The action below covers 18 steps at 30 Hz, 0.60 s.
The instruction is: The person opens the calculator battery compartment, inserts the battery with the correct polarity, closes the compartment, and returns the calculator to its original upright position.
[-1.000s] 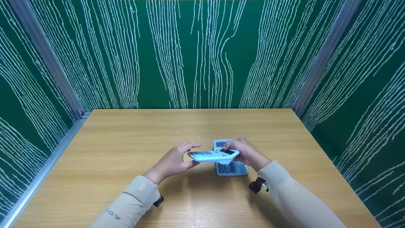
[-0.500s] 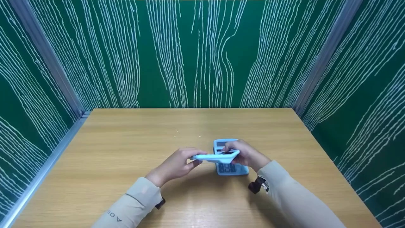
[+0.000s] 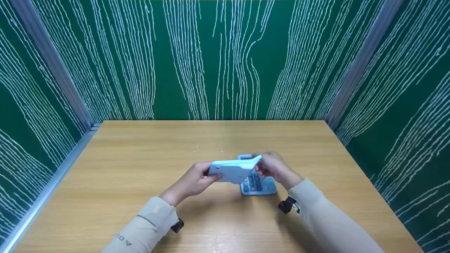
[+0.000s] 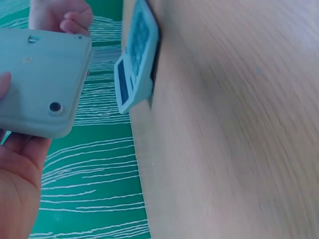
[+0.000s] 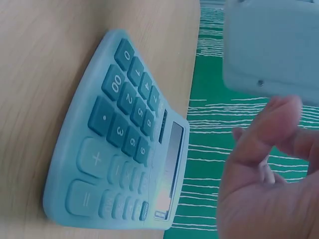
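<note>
Tilted above the table, a light-blue calculator (image 3: pixel 232 171) turns its underside towards me. My left hand (image 3: pixel 192 182) grips its left end, thumb on the back and fingers beneath the far side. Screws and a round dark foot show on that back in the left wrist view. My right hand (image 3: pixel 276 168) is at its other end, fingers loosely bent; in the right wrist view the thumb (image 5: pixel 281 117) lies just below the calculator's edge, with nothing seen gripped. A second light-blue calculator (image 5: pixel 114 144) lies face up on the table under the right hand, partly hidden in the head view.
The wooden table (image 3: pixel 140 147) is bounded by green panels (image 3: pixel 225 70) with white wavy lines and metal corner posts (image 3: pixel 358 66). A few tiny white specks lie on the tabletop beyond the hands. Dark wrist cameras (image 3: pixel 286 205) hang below the sleeves.
The held calculator has turned from keys up, through edge-on, to underside showing. My left hand has closed on its left end. My right hand's fingers have come off its right end.
</note>
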{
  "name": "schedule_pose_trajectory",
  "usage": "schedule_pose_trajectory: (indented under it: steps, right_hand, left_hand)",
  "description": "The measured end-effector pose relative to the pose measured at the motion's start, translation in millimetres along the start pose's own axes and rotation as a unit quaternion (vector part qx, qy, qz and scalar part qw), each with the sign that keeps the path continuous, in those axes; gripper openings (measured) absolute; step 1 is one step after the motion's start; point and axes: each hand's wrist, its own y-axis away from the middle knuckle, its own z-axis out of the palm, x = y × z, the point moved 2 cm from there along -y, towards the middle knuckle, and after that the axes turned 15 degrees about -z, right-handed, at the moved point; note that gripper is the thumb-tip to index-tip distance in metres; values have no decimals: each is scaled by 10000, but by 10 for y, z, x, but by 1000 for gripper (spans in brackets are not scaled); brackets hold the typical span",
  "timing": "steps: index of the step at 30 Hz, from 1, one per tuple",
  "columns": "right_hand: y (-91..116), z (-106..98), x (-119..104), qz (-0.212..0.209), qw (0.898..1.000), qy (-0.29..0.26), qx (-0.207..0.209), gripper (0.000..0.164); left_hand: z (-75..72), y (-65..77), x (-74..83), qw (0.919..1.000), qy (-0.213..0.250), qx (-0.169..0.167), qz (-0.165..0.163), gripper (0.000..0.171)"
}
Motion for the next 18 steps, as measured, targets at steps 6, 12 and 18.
schedule_pose_trajectory:
  steps: [6, 12, 18]
  right_hand:
    - [19, -5, -47, -252, 9984, -108, 501, 39]
    - [87, 21, -98, -793, 9938, -366, 689, 50]
    - [164, 50, -118, -1594, 9825, -577, 770, 48]
  left_hand:
    - [-46, -3, -23, 9955, 871, -120, -360, 45]
    - [-65, -6, -51, 9901, 1272, -46, -599, 53]
    - [-64, -12, -62, 9853, 1515, -3, -789, 58]
